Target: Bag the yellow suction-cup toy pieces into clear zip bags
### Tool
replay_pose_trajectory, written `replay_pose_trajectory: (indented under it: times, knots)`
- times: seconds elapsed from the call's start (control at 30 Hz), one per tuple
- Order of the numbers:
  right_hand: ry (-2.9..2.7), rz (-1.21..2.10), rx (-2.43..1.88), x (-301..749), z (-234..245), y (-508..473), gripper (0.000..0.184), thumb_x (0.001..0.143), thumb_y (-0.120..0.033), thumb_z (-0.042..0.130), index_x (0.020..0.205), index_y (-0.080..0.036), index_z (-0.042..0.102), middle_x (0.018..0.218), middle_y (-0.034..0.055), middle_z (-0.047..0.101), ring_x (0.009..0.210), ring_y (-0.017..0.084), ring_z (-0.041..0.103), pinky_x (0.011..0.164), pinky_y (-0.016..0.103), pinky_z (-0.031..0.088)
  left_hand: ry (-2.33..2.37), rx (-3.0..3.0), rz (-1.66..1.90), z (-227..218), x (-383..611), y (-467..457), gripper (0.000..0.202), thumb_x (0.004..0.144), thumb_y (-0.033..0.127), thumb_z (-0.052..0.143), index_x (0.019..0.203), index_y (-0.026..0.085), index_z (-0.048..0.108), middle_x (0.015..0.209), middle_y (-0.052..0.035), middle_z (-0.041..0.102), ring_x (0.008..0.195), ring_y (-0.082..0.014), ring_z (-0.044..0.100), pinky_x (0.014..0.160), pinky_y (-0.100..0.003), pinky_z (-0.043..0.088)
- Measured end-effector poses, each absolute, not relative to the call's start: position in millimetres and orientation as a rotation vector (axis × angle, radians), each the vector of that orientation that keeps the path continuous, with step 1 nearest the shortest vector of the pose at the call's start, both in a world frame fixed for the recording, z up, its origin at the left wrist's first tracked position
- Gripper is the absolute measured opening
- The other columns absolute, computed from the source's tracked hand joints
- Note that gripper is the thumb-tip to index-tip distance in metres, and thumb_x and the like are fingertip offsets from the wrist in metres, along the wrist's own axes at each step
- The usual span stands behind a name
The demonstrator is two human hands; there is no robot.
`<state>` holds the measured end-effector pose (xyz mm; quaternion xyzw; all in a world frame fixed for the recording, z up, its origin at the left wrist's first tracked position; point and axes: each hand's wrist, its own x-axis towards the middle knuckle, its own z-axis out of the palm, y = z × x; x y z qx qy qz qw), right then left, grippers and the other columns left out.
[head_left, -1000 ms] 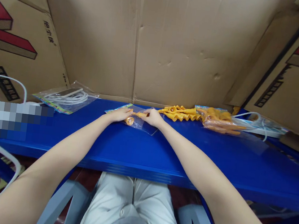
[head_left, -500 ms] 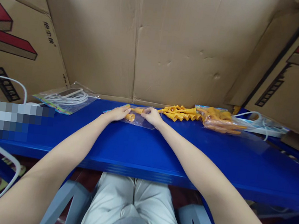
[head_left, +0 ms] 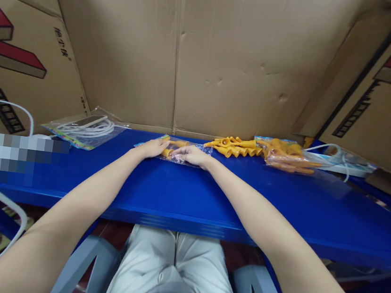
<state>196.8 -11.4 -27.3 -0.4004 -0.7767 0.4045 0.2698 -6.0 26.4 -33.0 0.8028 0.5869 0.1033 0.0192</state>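
Observation:
My left hand [head_left: 152,147] and my right hand [head_left: 191,155] both rest on a small clear plastic bag [head_left: 200,148] lying on the blue table [head_left: 182,197] near the cardboard wall. Inside the bag are yellow plastic pieces [head_left: 170,152]. Both hands' fingers are pinched on the bag, close together. A loose pile of the same yellow pieces [head_left: 236,147] lies just right of my right hand.
A filled clear bag of yellow pieces [head_left: 286,158] lies further right, beside white cables [head_left: 339,162]. A bag holding a white cable [head_left: 87,128] sits at the left. Cardboard walls [head_left: 227,60] enclose the table on three sides. My knees and a grey chair show below the table's front edge.
My right hand has slid left toward my left hand along the bag, and the bag with its yellow pieces has shifted slightly toward the wall.

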Motion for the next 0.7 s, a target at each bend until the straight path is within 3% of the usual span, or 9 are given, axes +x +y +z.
replay_pose_trajectory:
  times: [0.27,0.4,0.53,0.7]
  knots:
    - [-2.194,1.032,-1.093,196,-31,-10,0.034,0.086,-0.011,0.061,0.119,-0.017,0.07,0.113,0.0061,0.072,0.095,0.014,0.066,0.096,0.029,0.048,1.827,2.511,0.364,-31,-1,22,0.063,0.096,0.045,0.015,0.144,0.018,0.047,0.149,-0.0026,0.045,0.141,-0.0198,0.035,0.115,-0.031,0.028]
    - [-2.262,0.958,-1.031,195,-35,-3,0.033,0.085,-0.012,0.061,0.117,-0.017,0.07,0.11,0.006,0.073,0.095,0.015,0.066,0.095,0.03,0.048,1.807,2.522,0.342,-30,-2,22,0.063,0.095,0.044,0.015,0.144,0.017,0.046,0.148,-0.0033,0.046,0.142,-0.0203,0.035,0.116,-0.032,0.028]
    - [-2.179,0.608,-1.062,194,-41,9,0.028,0.082,-0.006,0.059,0.105,-0.015,0.073,0.109,0.0086,0.071,0.104,0.018,0.064,0.1,0.035,0.046,1.822,2.508,0.315,-28,-2,21,0.063,0.095,0.048,0.018,0.142,0.019,0.049,0.146,-0.0035,0.049,0.14,-0.0215,0.039,0.114,-0.032,0.03]
    - [-2.149,0.243,-1.137,200,-52,22,0.044,0.077,-0.006,0.06,0.12,-0.012,0.066,0.131,0.0176,0.057,0.125,0.025,0.053,0.109,0.043,0.038,1.807,2.5,0.299,-27,-1,18,0.063,0.094,0.048,0.021,0.143,0.018,0.047,0.148,-0.0034,0.047,0.139,-0.0206,0.04,0.114,-0.03,0.03]
